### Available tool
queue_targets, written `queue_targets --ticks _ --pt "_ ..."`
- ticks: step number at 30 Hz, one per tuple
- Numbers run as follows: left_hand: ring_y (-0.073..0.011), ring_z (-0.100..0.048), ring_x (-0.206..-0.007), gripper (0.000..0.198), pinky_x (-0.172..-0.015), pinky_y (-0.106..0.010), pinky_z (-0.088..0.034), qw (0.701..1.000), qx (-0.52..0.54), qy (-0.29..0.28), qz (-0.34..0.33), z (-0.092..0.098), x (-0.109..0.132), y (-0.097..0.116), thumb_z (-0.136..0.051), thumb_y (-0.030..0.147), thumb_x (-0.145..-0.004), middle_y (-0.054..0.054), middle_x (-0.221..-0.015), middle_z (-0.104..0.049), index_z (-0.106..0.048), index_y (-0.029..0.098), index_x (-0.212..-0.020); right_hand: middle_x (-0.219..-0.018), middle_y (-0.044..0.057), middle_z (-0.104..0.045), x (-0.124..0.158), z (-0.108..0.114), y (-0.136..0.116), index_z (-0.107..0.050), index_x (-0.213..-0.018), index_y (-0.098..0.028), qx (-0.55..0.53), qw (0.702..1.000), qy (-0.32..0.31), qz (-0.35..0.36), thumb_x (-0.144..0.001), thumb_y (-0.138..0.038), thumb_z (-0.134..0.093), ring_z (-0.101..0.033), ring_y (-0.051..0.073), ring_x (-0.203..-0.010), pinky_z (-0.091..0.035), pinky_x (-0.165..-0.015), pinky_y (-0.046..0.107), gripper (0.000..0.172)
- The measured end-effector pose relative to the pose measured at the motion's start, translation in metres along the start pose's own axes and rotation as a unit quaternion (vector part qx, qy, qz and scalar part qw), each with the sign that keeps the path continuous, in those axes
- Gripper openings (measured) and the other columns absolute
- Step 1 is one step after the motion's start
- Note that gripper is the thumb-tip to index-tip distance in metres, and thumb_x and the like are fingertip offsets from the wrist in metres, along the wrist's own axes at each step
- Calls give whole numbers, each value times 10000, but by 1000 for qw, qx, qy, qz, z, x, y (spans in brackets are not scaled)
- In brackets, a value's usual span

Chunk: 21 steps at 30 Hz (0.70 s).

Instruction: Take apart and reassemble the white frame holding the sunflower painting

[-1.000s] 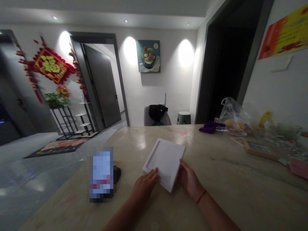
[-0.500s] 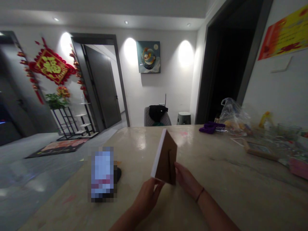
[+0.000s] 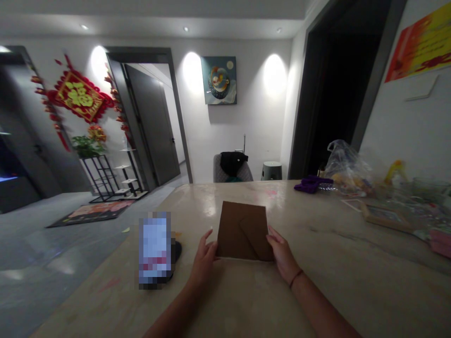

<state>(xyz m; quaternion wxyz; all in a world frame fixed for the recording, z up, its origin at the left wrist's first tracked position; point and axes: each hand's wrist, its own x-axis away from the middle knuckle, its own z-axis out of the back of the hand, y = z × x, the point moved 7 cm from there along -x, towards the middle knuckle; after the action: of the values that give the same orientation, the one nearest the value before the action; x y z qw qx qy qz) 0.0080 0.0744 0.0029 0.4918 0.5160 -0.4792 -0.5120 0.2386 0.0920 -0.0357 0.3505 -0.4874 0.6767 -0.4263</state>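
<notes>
A square picture frame [image 3: 242, 231] lies on the beige marble table [image 3: 317, 272] with its brown backing and folded stand facing up. My left hand [image 3: 203, 259] grips its lower left edge, thumb on the side and fingers partly spread. At the lower right corner, my right hand [image 3: 282, 253] holds the frame with curled fingers. A thin band circles my right wrist.
A phone on a dark stand [image 3: 155, 249] sits left of the frame. Along the right side lie a wooden framed picture [image 3: 385, 217], a clear plastic bag [image 3: 347, 166], a purple cloth [image 3: 310, 184] and other clutter. A chair [image 3: 232, 168] stands at the table's far end.
The frame went from white front up, through standing on edge, to lying brown back up. Both hands stayed on its near corners throughout.
</notes>
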Motion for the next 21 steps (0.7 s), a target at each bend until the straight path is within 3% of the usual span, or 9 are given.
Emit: queue_targets --ticks 2,6,14,18,21 --pt "-187 -637 -717 575 -667 -311 -487 999 0 -44 15 -2 -5 -4 -480 522 -722 -48 -790 -670 -473 135 -1148 -1134 47 -603 -2 7 -9 -643 -995 -192 59 997 32 46 -597 -339 -626 -457 230 -1158 -271 -1035 414 425" --pt "-183 -624 -684 479 -609 -277 -468 993 -44 -104 27 -9 -6 -7 -512 544 -691 -54 -763 -678 -639 125 -885 -1177 74 -568 -1 9 -21 -628 -1035 -152 118 988 48 86 -647 -376 -571 -471 224 -1147 -284 -1035 393 451" --pt "-150 -578 -555 413 -494 -244 -436 990 -119 -78 12 -10 -2 4 -465 513 -714 -38 -643 -641 -636 138 -707 -1247 64 -513 19 -3 -50 -547 -1158 -169 212 953 72 205 -783 -382 -437 -450 196 -1164 -294 -1024 371 445" --pt "-153 -575 -537 384 -500 -253 -452 986 -154 -57 16 -4 -4 4 -496 490 -698 -22 -563 -608 -621 134 -631 -1261 38 -503 25 -6 -55 -534 -1171 -215 211 949 70 224 -786 -377 -436 -444 191 -1167 -295 -1015 363 429" --pt "-158 -594 -569 390 -543 -268 -471 987 -133 -77 42 -4 -3 4 -521 502 -686 -30 -596 -634 -638 131 -665 -1264 40 -500 25 -5 -55 -533 -1173 -218 216 947 73 225 -787 -380 -429 -447 196 -1162 -304 -1007 366 431"
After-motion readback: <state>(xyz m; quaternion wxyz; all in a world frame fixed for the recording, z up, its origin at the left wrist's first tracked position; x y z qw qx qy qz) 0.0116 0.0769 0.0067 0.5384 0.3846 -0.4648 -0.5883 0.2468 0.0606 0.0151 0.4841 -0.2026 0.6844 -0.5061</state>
